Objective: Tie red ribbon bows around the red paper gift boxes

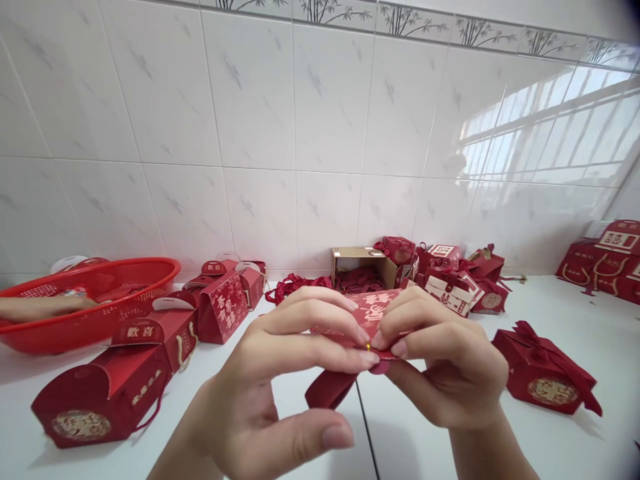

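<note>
A red paper gift box (377, 310) with pale printed characters is in front of me, partly hidden by my fingers. My left hand (287, 373) has its index and middle fingertips at the box's near edge, beside a tiny gold-coloured bit (369, 347); its thumb stands apart below. My right hand (445, 360) pinches the same edge with thumb and fingers, close to the left fingertips. A dark red strip (330, 390) hangs under the box, between the hands. How the gold bit is fixed cannot be made out.
Folded red boxes (95, 400) stand at left, before a red plastic basket (145, 270) with another person's forearm (45, 309) reaching in. A cardboard box (360, 253) sits by the wall among more red boxes. A ribboned red box (545, 370) lies at right; red bags (600, 267) stand behind it.
</note>
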`<action>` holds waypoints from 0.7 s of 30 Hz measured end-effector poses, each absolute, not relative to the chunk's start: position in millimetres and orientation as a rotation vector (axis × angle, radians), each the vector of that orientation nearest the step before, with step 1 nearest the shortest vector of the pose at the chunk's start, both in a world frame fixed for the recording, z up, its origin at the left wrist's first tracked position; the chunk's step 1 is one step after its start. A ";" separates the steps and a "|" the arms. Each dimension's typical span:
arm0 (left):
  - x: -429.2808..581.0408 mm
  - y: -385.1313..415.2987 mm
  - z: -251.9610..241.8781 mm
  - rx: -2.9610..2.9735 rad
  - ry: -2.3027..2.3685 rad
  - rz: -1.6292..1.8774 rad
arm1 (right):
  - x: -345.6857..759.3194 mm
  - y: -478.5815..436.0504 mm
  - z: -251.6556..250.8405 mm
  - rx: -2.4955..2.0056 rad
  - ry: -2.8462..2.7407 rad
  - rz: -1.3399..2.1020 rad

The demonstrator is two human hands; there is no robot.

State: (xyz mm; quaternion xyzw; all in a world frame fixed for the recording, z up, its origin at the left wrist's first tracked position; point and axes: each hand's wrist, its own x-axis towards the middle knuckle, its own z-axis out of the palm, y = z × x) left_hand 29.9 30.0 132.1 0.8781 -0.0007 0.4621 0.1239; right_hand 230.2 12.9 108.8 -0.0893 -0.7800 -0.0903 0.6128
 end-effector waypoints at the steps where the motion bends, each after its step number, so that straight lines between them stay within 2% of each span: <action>1: 30.1 30.9 132.3 2.581 -0.021 1.347 | 230.1 12.8 108.8 -0.204 -1.798 -0.205; 14: 27.0 31.5 132.1 2.737 0.057 1.374 | 230.0 11.7 109.2 -0.206 -1.789 -0.227; 21: 28.8 30.6 132.9 2.551 0.186 1.324 | 230.2 14.0 108.0 -0.231 -1.767 -0.282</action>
